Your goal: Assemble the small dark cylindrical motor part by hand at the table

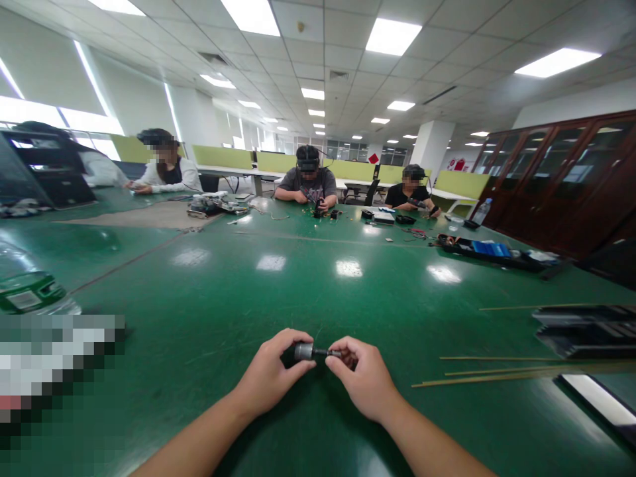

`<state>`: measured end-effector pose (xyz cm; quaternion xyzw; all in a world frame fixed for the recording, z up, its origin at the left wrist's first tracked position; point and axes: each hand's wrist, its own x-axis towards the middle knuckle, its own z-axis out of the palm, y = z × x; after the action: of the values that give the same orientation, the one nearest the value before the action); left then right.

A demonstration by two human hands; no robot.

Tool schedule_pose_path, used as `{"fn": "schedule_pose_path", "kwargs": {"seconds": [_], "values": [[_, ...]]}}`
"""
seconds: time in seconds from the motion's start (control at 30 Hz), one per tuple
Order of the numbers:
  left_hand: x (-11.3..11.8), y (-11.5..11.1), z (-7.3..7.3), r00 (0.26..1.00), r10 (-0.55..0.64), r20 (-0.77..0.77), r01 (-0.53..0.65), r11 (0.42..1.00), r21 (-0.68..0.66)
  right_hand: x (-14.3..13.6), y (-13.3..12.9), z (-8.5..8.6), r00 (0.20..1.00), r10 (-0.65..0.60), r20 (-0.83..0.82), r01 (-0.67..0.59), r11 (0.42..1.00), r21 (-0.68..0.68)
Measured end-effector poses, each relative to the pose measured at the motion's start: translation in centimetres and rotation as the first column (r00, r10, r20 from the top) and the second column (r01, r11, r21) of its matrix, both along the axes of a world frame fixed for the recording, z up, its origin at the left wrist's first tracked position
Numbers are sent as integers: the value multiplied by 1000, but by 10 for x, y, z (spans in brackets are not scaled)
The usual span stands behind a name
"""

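Note:
Between my hands, just above the green tabletop, is a small grey metal cylinder with a thin dark shaft (305, 351). It lies roughly level, its thick end to the left. My left hand (271, 371) is closed on that thick end, thumb below and fingers above. At the other side my right hand (365, 374) pinches the tip of the shaft between thumb and forefinger. Fingers cover both ends of the piece, and its exact kind cannot be made out.
Thin yellowish rods (477, 375) and black channel-shaped parts (581, 331) lie on the green table (298, 298) at right, near a dark flat device (599, 404). A plastic bottle (30, 291) is at left. Across the table, several people work among small parts and a black tray (517, 258).

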<state>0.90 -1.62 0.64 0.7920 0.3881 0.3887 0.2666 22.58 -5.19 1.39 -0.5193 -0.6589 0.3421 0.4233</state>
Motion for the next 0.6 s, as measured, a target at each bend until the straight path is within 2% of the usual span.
{"fn": "schedule_pose_path", "kwargs": {"seconds": [0.6], "values": [[0, 3, 7, 997, -9, 70, 15, 996, -85, -3, 2, 6, 1000, 5, -23, -6, 1000, -12]]}}
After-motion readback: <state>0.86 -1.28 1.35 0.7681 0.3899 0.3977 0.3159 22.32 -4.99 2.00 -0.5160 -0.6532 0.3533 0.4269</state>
